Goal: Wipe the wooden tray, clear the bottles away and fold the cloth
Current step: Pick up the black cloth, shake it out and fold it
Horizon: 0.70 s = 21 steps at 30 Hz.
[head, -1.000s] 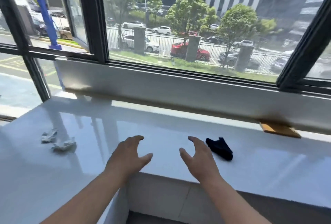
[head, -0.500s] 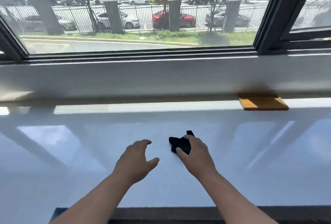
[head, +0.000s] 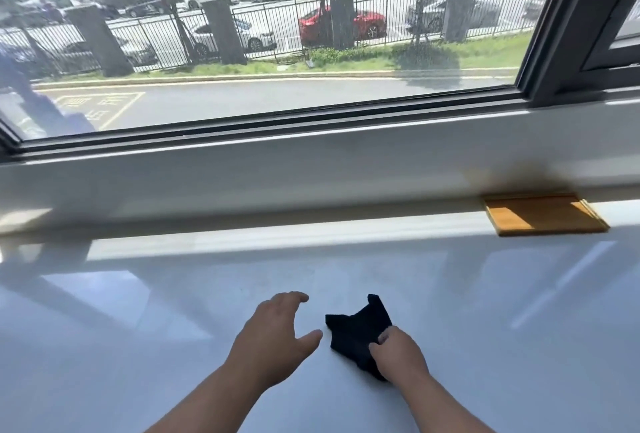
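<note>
Black cloth (head: 356, 332) lies crumpled on the white surface (head: 138, 346), pinched at its near corner by the right hand (head: 398, 358); its long axis runs from that hand away toward the window. Left hand (head: 273, 335) hovers just left, fingers spread, holding nothing. Wooden tray (head: 543, 214) sits far right against the sill, long side along it.

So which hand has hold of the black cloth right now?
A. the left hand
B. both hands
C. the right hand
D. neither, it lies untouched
C: the right hand has its fingers closed on the near edge of the cloth, while the left hand is spread open beside it, apart from the cloth.
</note>
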Tool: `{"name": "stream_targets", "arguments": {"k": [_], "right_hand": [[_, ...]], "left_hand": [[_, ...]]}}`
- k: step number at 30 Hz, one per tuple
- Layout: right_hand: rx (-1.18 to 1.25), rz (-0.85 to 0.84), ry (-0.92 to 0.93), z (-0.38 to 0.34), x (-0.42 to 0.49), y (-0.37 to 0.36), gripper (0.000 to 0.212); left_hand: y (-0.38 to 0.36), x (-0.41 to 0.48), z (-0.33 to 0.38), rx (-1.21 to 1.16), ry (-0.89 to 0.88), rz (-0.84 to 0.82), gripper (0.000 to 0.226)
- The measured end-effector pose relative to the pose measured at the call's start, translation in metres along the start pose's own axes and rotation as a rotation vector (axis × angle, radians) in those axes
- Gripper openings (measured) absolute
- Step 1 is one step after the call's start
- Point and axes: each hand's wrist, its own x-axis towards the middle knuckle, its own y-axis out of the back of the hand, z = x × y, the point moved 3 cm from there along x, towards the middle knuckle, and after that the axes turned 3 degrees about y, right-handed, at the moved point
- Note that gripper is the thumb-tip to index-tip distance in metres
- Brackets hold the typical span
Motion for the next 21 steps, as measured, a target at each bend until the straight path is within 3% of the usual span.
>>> {"name": "stream_targets", "arguments": {"k": [4,9,12,15,17,19,21], "right_hand": [[-0.094,0.004,-0.039,-0.008,-0.003,0.006,0.009],[0.042,0.038,-0.248,-0.005,-0.024,0.012,0.042],[0.113,0.023,-0.274,-0.007,-0.016,0.004,0.028],[0.173,0.032,-0.241,-0.022,-0.011,0.000,0.029],[0.204,0.030,-0.247,-0.035,-0.019,0.006,0.012],[0.296,0.078,-0.241,-0.037,-0.020,0.014,0.019],[0.306,0.022,-0.240,-0.041,-0.024,0.021,0.008]], "left_hand": [[0.003,0.020,-0.009,-0.023,-0.027,-0.036,0.062],[0.010,0.041,-0.015,-0.096,-0.091,-0.064,0.060],[0.006,0.057,-0.021,-0.105,-0.122,-0.089,0.059],[-0.002,0.068,-0.025,-0.095,-0.131,-0.120,0.058],[-0.005,0.068,-0.024,-0.091,-0.126,-0.145,0.059],[-0.003,0.065,-0.022,-0.105,-0.109,-0.159,0.059],[0.000,0.066,-0.018,-0.111,-0.100,-0.145,0.057]]}}
